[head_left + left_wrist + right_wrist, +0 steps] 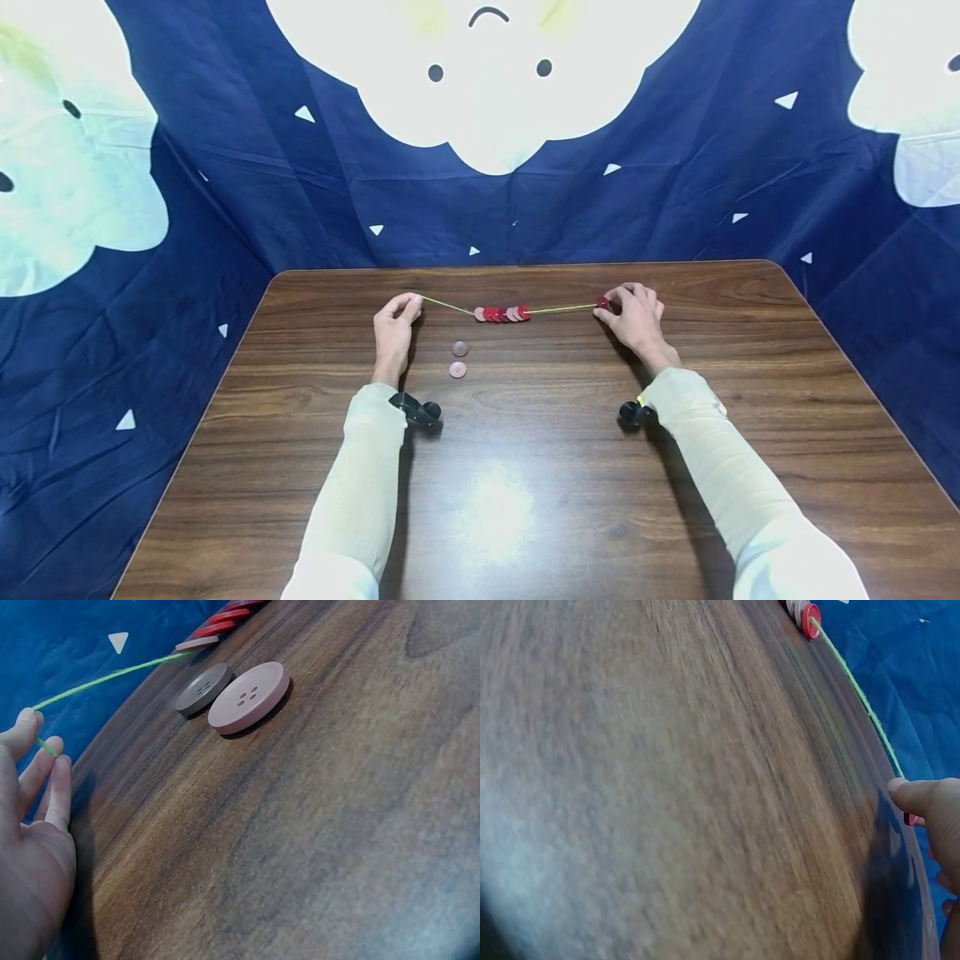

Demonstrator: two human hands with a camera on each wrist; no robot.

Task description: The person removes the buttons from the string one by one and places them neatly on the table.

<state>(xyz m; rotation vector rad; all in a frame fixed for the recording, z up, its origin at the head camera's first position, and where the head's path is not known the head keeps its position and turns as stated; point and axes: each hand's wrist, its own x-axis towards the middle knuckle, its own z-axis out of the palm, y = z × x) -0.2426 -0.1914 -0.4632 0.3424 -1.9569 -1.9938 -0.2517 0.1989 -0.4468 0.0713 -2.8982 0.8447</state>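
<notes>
Left hand [393,329] pinches the green string [562,309] at its left end; right hand [637,318] pinches a dark red button [602,302] at the right. The button row [502,314] sits mid-string, over the table's [525,433] far side. A slackened left pinch could let buttons slide off. The left wrist view shows a short string tail and four holes in the loose pink button [248,697]; the head view hides that tail.
</notes>
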